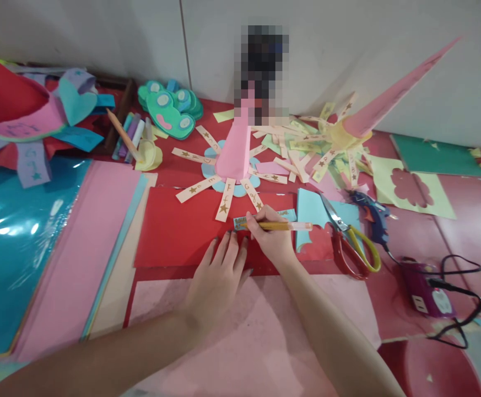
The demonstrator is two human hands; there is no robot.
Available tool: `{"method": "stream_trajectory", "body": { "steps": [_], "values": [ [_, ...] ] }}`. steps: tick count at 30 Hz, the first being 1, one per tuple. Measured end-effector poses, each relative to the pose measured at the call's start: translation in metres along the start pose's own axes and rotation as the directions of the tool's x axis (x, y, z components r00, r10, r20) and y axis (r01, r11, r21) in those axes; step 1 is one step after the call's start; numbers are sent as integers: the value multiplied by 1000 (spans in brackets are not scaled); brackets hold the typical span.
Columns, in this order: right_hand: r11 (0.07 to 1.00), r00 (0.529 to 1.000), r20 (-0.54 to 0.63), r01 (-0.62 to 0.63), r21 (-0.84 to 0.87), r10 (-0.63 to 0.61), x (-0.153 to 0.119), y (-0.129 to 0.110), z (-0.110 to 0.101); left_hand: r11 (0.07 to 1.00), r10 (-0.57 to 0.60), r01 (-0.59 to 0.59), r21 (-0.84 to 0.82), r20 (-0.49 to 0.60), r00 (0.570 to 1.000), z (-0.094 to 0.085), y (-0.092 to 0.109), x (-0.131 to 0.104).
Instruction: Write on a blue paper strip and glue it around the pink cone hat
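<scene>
gold pen (279,226) sits pinched in the right hand (271,238), its tip at the blue strip (239,223) on the red sheet (174,226). left hand (219,264), at eight o'clock of the pen, lies palm down, fingers slightly spread on the sheet. scissors (340,224) lie at three o'clock; pink cone (235,149) stands at eleven.
</scene>
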State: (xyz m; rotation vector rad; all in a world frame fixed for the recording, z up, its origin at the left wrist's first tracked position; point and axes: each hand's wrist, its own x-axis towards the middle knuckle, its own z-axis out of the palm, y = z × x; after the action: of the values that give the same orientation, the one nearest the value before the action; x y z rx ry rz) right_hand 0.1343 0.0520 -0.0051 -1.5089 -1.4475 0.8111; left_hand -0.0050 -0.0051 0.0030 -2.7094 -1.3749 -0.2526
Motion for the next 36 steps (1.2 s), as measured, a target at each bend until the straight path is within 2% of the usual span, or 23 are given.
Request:
{"method": "stream_trajectory", "body": {
  "steps": [5,9,16,21,24,27,32,36],
  "values": [
    [998,998,-42,34,-46,-36,0,2,1,1000,0,0,1,2,1000,0,0,1],
    [998,998,-22,52,-31,-52,0,2,1,1000,-2,1,-13,-4,1000,0,0,0],
    [1000,1000,-1,5,-25,-5,-1,-2,0,1000,-3,3,-30,0,1000,1,0,0],
    [999,999,16,31,-20,-31,-1,0,0,999,-8,8,-42,14,1000,1,0,-1],
    [999,999,-18,37,-35,-38,-2,0,-1,999,-10,12,-37,28,1000,1,1,0],
    [1000,998,-56,-19,-17,18,-1,0,-3,1000,-11,12,-28,32,999,0,1,0],
    [1000,999,15,-31,3,31,1,-1,-6,1000,-3,4,-16,28,1000,0,0,1],
    [999,999,18,-45,5,45,1,-1,-6,1000,10,-10,-6,-24,1000,2,-3,3]
  ]
}}
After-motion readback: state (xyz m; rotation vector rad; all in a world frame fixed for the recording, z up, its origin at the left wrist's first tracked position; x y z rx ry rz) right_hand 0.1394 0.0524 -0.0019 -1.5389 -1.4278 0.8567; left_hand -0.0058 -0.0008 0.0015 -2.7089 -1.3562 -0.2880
